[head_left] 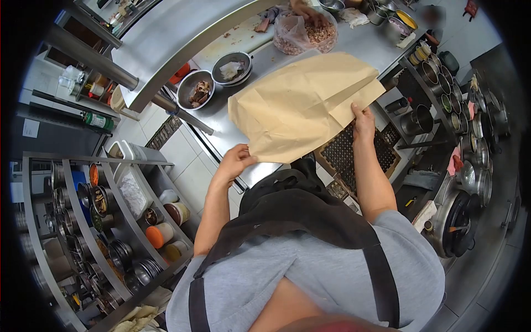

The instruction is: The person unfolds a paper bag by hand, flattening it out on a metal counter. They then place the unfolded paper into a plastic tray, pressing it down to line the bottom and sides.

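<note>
A brown paper bag point(301, 105) is held over the steel surface point(362, 47), near a metal bowl point(196, 89), its lower edge pinched by the left hand point(235, 160) fingers and its right edge by the right hand point(362, 124) fingers.

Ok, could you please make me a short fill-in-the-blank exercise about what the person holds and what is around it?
1. The left hand and the right hand hold a big bag of brown ___.
2. Just left of it, on the steel counter, stand ___ metal bowls.
3. The apron worn over the grey shirt is ___.

Missing words: paper; two; black.
</note>
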### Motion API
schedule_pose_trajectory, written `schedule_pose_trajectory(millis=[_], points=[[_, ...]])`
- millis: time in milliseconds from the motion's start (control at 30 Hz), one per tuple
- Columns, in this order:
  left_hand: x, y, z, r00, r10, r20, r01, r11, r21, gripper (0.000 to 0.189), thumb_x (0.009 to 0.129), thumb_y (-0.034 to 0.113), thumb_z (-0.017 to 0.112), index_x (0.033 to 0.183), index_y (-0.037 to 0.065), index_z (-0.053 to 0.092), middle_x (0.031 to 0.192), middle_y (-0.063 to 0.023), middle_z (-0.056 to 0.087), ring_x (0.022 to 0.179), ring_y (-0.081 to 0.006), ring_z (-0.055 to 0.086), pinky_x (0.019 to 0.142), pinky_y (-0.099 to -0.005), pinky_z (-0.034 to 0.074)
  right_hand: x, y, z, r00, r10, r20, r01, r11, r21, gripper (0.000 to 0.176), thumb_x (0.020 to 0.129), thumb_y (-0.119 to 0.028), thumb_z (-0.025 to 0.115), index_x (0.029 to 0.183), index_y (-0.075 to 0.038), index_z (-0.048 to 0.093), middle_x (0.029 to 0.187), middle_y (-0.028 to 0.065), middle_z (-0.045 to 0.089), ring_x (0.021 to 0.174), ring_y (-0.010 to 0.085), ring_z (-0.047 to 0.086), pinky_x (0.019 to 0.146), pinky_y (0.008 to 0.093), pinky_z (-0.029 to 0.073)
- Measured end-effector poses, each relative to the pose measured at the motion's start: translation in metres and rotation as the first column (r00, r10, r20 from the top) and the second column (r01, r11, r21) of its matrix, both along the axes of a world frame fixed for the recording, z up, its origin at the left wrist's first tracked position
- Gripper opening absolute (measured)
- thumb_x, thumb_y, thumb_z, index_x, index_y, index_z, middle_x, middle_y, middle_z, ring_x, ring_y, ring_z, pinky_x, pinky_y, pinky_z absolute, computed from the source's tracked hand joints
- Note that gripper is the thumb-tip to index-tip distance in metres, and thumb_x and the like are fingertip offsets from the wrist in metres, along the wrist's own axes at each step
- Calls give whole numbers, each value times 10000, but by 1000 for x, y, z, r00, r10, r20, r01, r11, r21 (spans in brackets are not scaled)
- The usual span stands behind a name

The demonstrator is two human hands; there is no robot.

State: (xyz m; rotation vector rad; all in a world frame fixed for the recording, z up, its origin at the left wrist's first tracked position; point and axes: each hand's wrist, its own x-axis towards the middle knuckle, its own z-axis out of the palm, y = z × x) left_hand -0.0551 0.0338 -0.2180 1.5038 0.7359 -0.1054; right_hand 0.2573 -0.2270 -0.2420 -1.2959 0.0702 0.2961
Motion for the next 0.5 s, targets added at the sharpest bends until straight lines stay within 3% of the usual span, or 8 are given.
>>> schedule_pose_trajectory(millis=[100,167,267,400,433,500], points=[[-12,38,10,929,352,114,-361,930,70,551,840,167,746,1321,-20,552,1131,-103,668,1070,-186,611,923,-299,457,-5,1,20,996,48,80,-56,993,101,292,944,-79,658,1209,36,610,1157,123,687,1003,213,675,883,328,528],[-2,59,27,894,344,287,-424,857,292,496,894,182,707,1320,-21,554,1191,-93,638,1128,-193,585,991,-314,443,-18,2,43,990,54,130,-76,982,173,288,942,-69,659,1208,33,616,1157,119,689,1019,208,670,905,327,518],[38,66,81,888,102,448,-328,824,462,563,877,239,737,1351,-1,552,1348,-158,593,1270,-237,550,1011,-370,467,-29,-7,75,969,104,224,-161,954,253,276,940,-55,659,1201,31,629,1157,112,692,1044,202,661,942,324,500],[121,65,130,821,-225,525,-148,804,576,616,900,359,710,1373,5,533,1410,-179,546,1290,-274,533,1035,-396,449,-30,-22,109,906,193,377,-292,930,225,268,945,-59,653,1196,34,643,1178,106,692,1060,189,655,948,323,498],[143,67,127,834,-250,493,-65,841,537,533,961,276,654,1387,-12,513,1259,-98,631,1138,-166,597,973,-287,455,-33,-25,121,882,208,423,-315,927,202,271,938,-51,656,1194,38,642,1176,107,693,1057,187,655,949,322,496],[173,59,126,751,-272,602,15,918,397,490,960,264,652,1350,-13,543,1189,-65,655,1053,-145,615,942,-293,464,-43,-35,144,867,177,467,-283,944,167,238,935,-33,653,1157,52,660,1133,103,702,1026,170,651,935,303,483]])
